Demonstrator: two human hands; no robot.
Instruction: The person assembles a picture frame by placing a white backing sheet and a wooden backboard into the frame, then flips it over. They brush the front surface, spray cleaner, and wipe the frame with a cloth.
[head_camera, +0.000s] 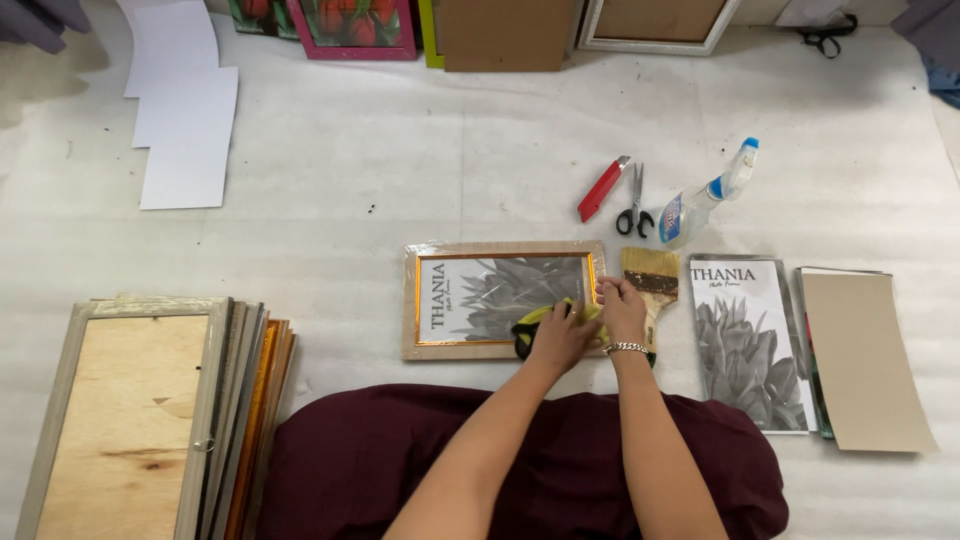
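A light wooden picture frame (460, 250) with a gold inner edge lies flat on the white floor covering in front of me, holding a grey flower print. My left hand (562, 335) presses a yellow cloth (535, 320) onto the frame's lower right part. My right hand (622, 305), with a silver bracelet at the wrist, rests its fingers on the frame's right edge, next to a wide paintbrush (650, 278).
A red utility knife (603, 188), black scissors (632, 208) and a spray bottle (705, 200) lie beyond the frame. A stack of flower prints (745, 340) and a tan card (865, 360) sit right. Stacked frames (150, 420) sit left; white sheets (185, 130) far left.
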